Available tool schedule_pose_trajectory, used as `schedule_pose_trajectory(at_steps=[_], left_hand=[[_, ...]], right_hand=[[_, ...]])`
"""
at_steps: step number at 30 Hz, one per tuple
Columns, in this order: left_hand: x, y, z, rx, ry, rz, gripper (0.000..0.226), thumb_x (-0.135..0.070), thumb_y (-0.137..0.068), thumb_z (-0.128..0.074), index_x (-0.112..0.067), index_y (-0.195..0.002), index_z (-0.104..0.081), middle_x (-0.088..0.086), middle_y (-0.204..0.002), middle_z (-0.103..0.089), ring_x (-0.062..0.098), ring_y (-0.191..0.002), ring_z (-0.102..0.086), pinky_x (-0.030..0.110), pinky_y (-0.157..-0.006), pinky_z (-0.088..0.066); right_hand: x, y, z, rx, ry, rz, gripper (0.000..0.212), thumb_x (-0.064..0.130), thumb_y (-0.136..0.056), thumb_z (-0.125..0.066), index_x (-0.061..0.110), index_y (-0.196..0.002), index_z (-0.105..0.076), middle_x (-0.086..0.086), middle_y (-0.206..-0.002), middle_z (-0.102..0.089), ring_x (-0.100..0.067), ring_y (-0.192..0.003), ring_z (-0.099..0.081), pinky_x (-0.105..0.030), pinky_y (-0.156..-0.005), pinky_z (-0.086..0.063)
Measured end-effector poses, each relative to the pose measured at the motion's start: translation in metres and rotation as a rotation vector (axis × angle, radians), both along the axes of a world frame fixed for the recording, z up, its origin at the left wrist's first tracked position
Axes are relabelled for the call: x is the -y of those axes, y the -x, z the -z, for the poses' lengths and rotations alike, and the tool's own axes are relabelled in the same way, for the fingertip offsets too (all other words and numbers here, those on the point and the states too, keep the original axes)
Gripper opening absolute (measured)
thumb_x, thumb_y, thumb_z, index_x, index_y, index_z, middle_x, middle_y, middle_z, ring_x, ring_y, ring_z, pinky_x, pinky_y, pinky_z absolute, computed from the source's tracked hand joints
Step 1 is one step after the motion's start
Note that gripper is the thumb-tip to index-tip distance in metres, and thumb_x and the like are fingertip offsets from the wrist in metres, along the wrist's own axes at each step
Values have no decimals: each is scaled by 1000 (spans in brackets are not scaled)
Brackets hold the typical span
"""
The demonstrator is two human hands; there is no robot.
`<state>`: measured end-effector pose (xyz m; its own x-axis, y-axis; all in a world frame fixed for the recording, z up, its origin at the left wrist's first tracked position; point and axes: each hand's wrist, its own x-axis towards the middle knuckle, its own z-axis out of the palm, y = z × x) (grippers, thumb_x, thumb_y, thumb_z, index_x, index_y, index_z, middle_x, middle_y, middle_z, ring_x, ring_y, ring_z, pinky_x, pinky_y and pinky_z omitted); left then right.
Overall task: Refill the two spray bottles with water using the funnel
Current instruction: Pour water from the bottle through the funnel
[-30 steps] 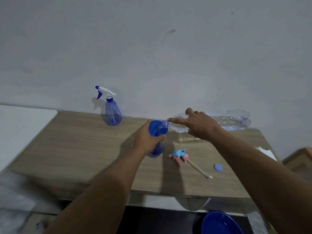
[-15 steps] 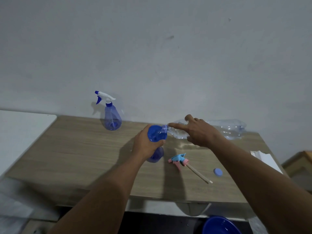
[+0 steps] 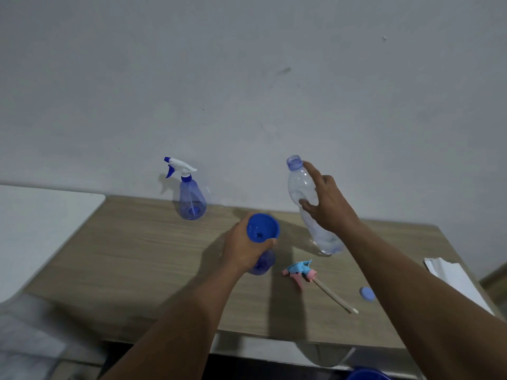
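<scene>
Roughly halfway at best, I judge: the left hand point(image 3: 241, 250) grips the funnel point(image 3: 262, 227) seated in the open spray bottle point(image 3: 263, 263) mid-surface point(image 3: 137, 256), the right hand point(image 3: 329, 207) wraps the upright, seemingly near-empty water bottle point(image 3: 301, 185), and the second spray bottle point(image 3: 192, 198) by the wall, trigger on, awaits refilling.

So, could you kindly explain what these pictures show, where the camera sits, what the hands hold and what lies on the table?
There is no machine: a person works with bare hands, filmed by one camera worn on the head, looking down. The left hand grips an open spray bottle with a blue funnel in its mouth. The right hand holds an uncapped clear plastic bottle, mouth up. On the wooden table lie a pink and blue trigger head, a small blue cap and white paper; a second spray bottle stands by the wall.
</scene>
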<state>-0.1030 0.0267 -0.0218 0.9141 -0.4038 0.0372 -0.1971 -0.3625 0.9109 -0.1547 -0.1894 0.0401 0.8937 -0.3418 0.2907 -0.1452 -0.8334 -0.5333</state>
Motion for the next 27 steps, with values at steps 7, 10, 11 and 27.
schedule_pose_trajectory(at_steps=[7,10,11,27], left_hand=[[-1,1,-3,-23,-3,14,56,-30,-65,-88,-51,-96,-46,-17,-100,-60,14,-100,-61,35,-90,-52],[-1,1,-3,-27,-17,23,54,-33,-65,-86,-58,-89,-46,-22,-96,-60,9,-95,-61,34,-87,-53],[-2,1,-5,-30,-25,29,54,-33,-65,-86,-59,-89,-45,-23,-96,-60,7,-95,-61,32,-86,-53],[-9,6,9,-112,37,13,119,-42,-63,-90,-30,-155,-15,-10,-137,-47,11,-116,-55,33,-97,-47]], right_hand=[[2,-21,14,186,-231,85,86,21,-90,-71,45,-148,-12,-8,-129,-43,-29,-116,-53,-40,-92,-47],[1,-25,17,236,-296,102,87,20,-89,-75,41,-148,-14,-10,-139,-42,-30,-125,-50,-43,-99,-46],[3,-27,16,230,-318,107,90,20,-88,-76,36,-150,-14,-11,-143,-42,-30,-128,-49,-41,-100,-46],[-51,15,15,267,-398,288,84,27,-90,-69,23,-155,-15,-5,-157,-25,-23,-135,-44,-39,-101,-46]])
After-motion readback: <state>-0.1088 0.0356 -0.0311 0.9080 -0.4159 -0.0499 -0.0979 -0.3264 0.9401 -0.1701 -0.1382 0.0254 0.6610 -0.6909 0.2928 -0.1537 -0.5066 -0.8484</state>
